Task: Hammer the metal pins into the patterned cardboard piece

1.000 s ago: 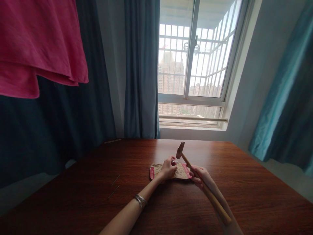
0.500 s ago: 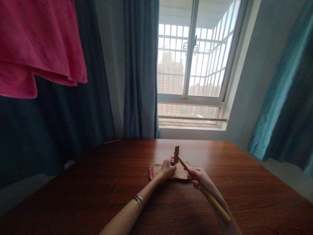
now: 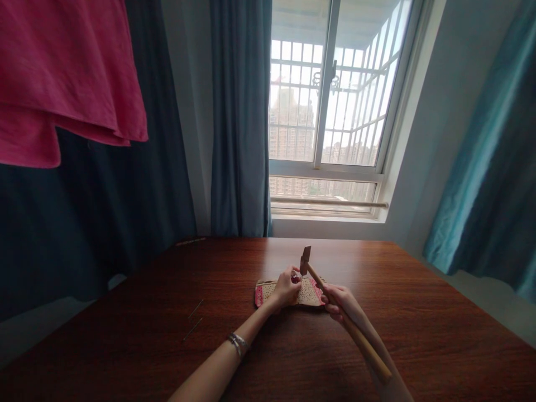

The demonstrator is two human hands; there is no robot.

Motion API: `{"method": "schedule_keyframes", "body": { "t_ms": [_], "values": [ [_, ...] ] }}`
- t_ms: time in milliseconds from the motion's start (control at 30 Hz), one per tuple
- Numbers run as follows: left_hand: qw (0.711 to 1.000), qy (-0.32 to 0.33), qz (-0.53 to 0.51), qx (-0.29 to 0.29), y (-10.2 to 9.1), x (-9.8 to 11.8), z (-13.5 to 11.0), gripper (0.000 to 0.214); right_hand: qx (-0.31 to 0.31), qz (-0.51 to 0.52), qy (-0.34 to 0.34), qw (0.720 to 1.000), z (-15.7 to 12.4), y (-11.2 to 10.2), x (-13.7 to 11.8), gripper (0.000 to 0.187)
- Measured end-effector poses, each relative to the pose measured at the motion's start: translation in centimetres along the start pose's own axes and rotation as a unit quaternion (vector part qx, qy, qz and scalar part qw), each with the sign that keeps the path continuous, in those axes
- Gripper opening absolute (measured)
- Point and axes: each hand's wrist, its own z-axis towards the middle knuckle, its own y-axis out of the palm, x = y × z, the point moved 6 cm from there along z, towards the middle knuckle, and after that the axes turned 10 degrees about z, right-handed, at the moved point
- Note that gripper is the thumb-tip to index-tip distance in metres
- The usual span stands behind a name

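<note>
My left hand (image 3: pixel 286 288) rests on a small tan, dotted pad with pink edges (image 3: pixel 310 294) lying on the wooden table (image 3: pixel 125 335). Its fingers pinch a tiny dark red thing (image 3: pixel 295 277) that I cannot make out. My right hand (image 3: pixel 344 305) grips the long wooden handle of a small hammer. The hammer head (image 3: pixel 305 259) hangs just above the pinched thing and the left fingertips.
Two thin nails or needles (image 3: pixel 194 319) lie on the table left of my left forearm. A bracelet (image 3: pixel 238 343) is on my left wrist. Beyond the table are a window (image 3: pixel 330 111), blue curtains (image 3: pixel 240 117) and a hanging pink cloth (image 3: pixel 62 72).
The hammer head dropped toward the pinched thing half a second ago and has since lifted slightly. My left hand has stayed on the pad.
</note>
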Motion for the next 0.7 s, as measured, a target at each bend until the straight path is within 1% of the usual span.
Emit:
{"method": "schedule_keyframes", "body": {
  "t_ms": [133,267,467,700],
  "values": [
    [1.000,0.018,0.003,0.003,0.1,-0.1,0.0,0.029,-0.004,0.002,-0.005,1.000,0.0,0.0,0.1,0.036],
    [1.000,0.019,-0.008,0.000,0.3,-0.8,0.1,0.036,-0.021,0.008,-0.001,1.000,0.1,-0.1,0.2,0.035],
    [0.999,0.022,-0.023,0.003,0.0,-1.2,0.3,0.045,0.004,0.006,0.004,1.000,0.1,-0.2,0.0,0.033],
    [0.998,0.046,-0.028,-0.023,0.5,-1.2,0.4,0.049,0.010,-0.013,0.006,1.000,0.0,0.0,0.0,0.033]
  ]
}}
